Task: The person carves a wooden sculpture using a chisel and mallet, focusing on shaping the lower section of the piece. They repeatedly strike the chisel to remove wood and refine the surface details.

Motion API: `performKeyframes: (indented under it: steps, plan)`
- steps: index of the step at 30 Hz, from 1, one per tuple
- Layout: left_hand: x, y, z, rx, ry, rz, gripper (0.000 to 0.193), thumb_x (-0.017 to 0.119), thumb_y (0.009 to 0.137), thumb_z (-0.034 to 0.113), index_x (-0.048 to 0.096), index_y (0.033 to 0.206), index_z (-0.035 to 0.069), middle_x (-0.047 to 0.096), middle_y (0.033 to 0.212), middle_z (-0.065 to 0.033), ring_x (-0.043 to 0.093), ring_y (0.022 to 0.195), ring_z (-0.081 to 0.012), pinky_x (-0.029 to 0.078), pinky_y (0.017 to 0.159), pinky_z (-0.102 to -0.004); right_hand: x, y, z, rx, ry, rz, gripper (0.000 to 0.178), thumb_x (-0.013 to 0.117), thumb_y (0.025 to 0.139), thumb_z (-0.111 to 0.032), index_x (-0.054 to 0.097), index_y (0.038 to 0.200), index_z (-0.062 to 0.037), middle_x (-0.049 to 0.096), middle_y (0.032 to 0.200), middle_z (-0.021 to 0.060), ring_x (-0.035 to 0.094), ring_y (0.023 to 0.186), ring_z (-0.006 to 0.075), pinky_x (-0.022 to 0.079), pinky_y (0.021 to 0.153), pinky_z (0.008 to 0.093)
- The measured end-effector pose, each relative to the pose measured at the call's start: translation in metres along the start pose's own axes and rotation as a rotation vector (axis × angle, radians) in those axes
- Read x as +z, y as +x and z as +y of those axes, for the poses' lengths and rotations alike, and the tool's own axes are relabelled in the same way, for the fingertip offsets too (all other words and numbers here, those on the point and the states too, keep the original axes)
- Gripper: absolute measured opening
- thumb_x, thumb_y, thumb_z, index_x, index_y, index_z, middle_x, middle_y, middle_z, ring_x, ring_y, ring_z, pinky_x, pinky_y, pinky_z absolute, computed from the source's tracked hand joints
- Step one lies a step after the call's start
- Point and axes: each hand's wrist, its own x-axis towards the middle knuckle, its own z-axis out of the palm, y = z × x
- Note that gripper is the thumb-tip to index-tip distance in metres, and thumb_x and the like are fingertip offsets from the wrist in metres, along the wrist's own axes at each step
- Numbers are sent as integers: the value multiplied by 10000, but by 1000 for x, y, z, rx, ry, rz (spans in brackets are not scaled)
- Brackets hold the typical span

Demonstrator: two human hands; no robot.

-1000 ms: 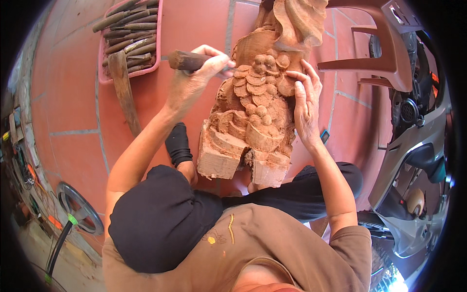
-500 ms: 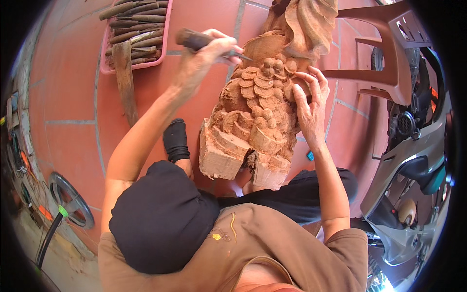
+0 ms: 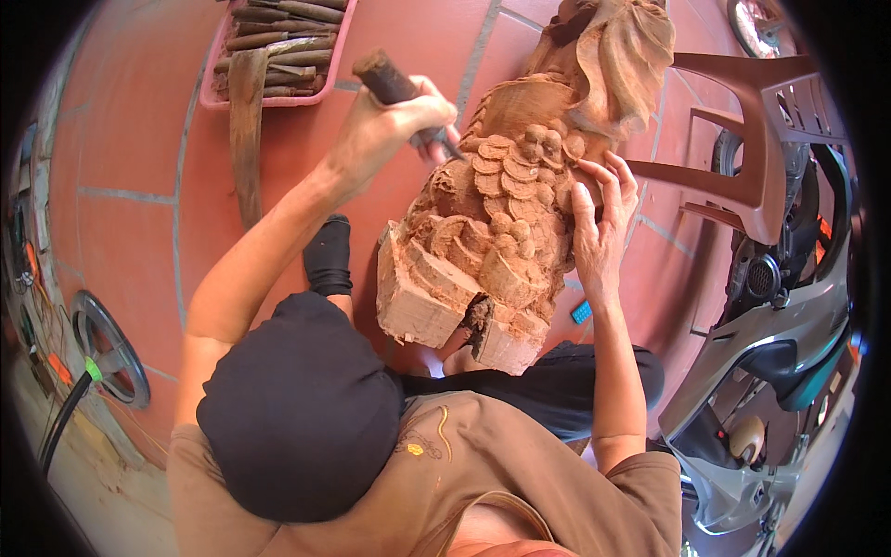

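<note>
My left hand (image 3: 394, 127) is closed around a chisel (image 3: 388, 78) with a dark wooden handle. Its metal tip points down to the right, at the carving's left side beside a patch of rounded scales; whether it touches the wood is hard to tell. The reddish-brown wood carving (image 3: 520, 190) lies on the floor before me, with scales, round knobs, flowing folds at its far end and pale block-like near ends. Along its right side rests my right hand (image 3: 605, 218), fingers bent and thumb apart, touching the wood.
A pink tray (image 3: 208, 79) full of wooden-handled tools stands far left, a long flat wooden piece (image 3: 246, 139) leaning from it. Right of the carving are a brown plastic chair (image 3: 766, 121), a small teal item (image 3: 582, 312) and a grey motorbike (image 3: 733, 357). A wheel-like ring (image 3: 111, 348) stands left.
The view has shifted a little. The chisel tip has moved left and nearer to me over the carving, away from the knobs. My right hand stays on the right side.
</note>
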Motion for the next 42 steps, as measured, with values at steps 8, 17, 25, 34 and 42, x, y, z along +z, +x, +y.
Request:
performKeyframes:
  steps: [8, 17, 25, 34, 42]
  plan:
    - [23, 5, -28, 121, 26, 27, 173, 589, 944, 163, 620, 942, -8, 694, 935, -129, 674, 804, -152, 539, 771, -303, 2, 1, 0, -8, -27, -10, 278, 595, 940, -215, 599, 1185, -85, 398, 1396, 157, 336, 1330, 342, 257, 1120, 449]
    - [3, 3, -22, 115, -47, 35, 165, 657, 911, 183, 639, 893, 20, 682, 846, -71, 674, 736, -115, 569, 714, -272, 5, 1, -1, -12, -41, 11, 257, 577, 943, -195, 600, 1169, -75, 406, 1386, 163, 347, 1326, 338, 253, 1117, 447]
    - [8, -10, -19, 100, 74, -81, 128, 618, 918, 133, 645, 915, 7, 690, 918, -87, 663, 842, -120, 542, 770, -275, 6, 1, -2, -24, -28, 17, 251, 568, 949, -196, 604, 1162, -68, 406, 1383, 164, 361, 1304, 330, 258, 1110, 443]
    - [13, 4, -22, 122, -47, -52, 162, 603, 938, 159, 655, 927, 6, 693, 941, -90, 662, 854, -140, 532, 816, -292, 8, 2, -3, -8, -34, 17, 251, 551, 952, -185, 597, 1166, -62, 405, 1383, 160, 358, 1301, 327, 258, 1107, 442]
    - [-6, -15, -20, 123, 222, -88, 103, 635, 876, 123, 660, 860, 25, 688, 829, -28, 626, 804, -69, 506, 721, -243, 7, 0, 0, -17, -35, 15, 251, 557, 950, -183, 595, 1166, -61, 405, 1379, 158, 358, 1305, 328, 263, 1106, 439]
